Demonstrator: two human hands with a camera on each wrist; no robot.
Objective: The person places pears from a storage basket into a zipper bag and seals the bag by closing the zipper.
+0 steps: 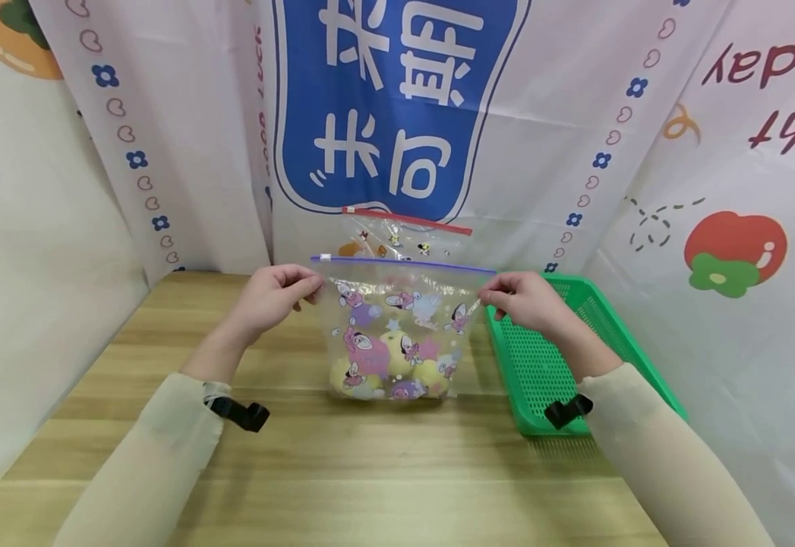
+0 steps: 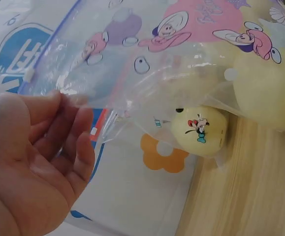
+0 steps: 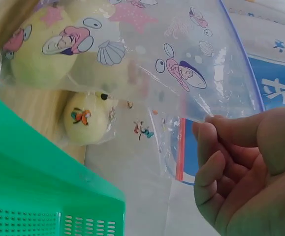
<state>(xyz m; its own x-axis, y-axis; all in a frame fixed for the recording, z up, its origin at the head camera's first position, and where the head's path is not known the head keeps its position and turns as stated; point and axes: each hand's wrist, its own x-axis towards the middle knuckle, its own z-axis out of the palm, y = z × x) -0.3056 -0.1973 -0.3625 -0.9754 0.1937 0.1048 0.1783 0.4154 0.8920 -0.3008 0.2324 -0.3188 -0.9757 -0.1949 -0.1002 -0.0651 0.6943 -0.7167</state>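
Observation:
A clear zip bag [image 1: 363,349] with a purple-blue slider strip and pink cartoon prints stands upright on the table, with several pale yellow round fruits [image 3: 41,54] inside. My left hand [image 1: 270,300] pinches its upper left edge between thumb and fingers, just below the white slider [image 1: 325,257]. At the opposite upper edge, my right hand [image 1: 523,300] pinches the plastic the same way. Behind it stands a second clear bag [image 1: 407,226] with a red strip, mostly hidden; a yellow fruit [image 2: 201,130] shows through it in the left wrist view.
A green perforated plastic basket [image 1: 516,403] sits to the right, under my right forearm. Printed white cloth [image 1: 219,152] hangs behind and at both sides of the wooden table [image 1: 370,486].

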